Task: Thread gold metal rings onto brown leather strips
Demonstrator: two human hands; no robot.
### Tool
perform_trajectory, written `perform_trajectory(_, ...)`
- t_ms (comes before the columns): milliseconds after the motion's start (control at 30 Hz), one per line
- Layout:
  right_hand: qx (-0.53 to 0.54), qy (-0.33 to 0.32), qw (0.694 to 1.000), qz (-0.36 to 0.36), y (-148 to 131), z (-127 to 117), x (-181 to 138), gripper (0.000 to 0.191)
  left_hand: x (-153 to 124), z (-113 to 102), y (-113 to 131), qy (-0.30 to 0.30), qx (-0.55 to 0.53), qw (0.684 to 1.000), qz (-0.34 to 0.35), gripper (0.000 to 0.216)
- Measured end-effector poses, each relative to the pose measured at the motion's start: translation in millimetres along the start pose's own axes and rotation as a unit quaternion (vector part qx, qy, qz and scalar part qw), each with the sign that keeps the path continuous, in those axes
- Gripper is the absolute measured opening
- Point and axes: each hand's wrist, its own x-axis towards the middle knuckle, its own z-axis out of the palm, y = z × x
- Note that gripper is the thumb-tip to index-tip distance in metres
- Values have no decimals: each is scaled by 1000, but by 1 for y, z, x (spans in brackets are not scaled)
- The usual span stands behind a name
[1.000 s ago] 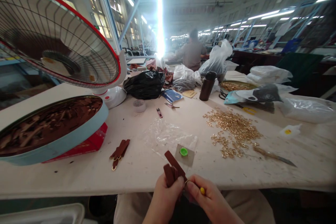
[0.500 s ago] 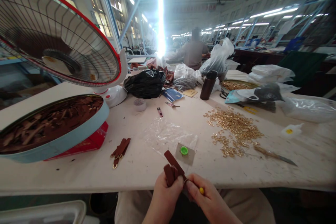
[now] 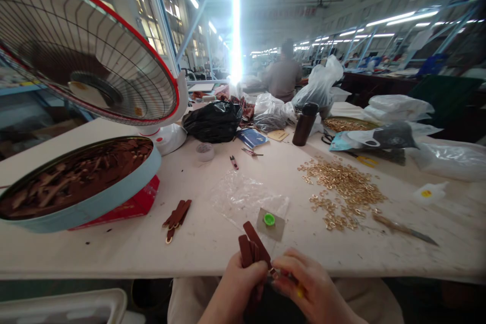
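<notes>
My left hand (image 3: 237, 291) is closed round several brown leather strips (image 3: 252, 246) that stick up above its fingers, at the near edge of the white table (image 3: 212, 243). My right hand (image 3: 309, 291) pinches the lower end of one strip right beside the left thumb and also holds a small yellow-tipped thing (image 3: 299, 291), mostly hidden. A loose pile of gold rings (image 3: 343, 190) lies to the right. A green cap (image 3: 269, 219) sits on a grey card just beyond my hands. Finished brown strips (image 3: 176, 216) lie to the left.
A round blue tin (image 3: 91, 202) of brown strips sits on a red box at left, under a red-rimmed fan (image 3: 81, 45). A knife (image 3: 404, 229), dark flask (image 3: 305, 123), black bag (image 3: 214, 121) and plastic bags lie further off. A person (image 3: 284, 73) stands at the far end.
Both hands have sunk slightly toward the bottom of the view and the right hand has turned over, hiding most of the yellow-tipped thing. The view has shifted a little.
</notes>
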Motion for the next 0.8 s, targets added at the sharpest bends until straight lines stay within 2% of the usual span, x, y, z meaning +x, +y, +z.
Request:
perform_trajectory(67,-37,-13,997,-66,-3,-5,2,13,-7,0,4,-21,21,999,14,10)
perform_trajectory(133,-18,-11,998,-66,-4,-6,3,19,-12,1,5,-45,53,997,43,9)
perform_trajectory(300,122,0,989,78,-1,2,-1,19,-19,0,1,-61,162,973,153,12)
perform_trajectory(367,174,-3,977,121,0,3,-4,18,-20,0,1,-52,208,963,163,14)
perform_trajectory(433,200,-13,971,133,0,3,-4,21,-22,2,1,-44,237,956,164,16)
perform_trajectory(533,214,-3,969,124,-1,4,-4,24,-23,7,1,-47,221,961,159,14)
perform_trajectory(700,276,101,946,140,-4,15,-8,27,-16,11,-8,-33,110,981,155,18)
perform_trajectory(800,284,116,940,153,-3,19,-10,29,-12,10,-13,-23,119,979,166,16)
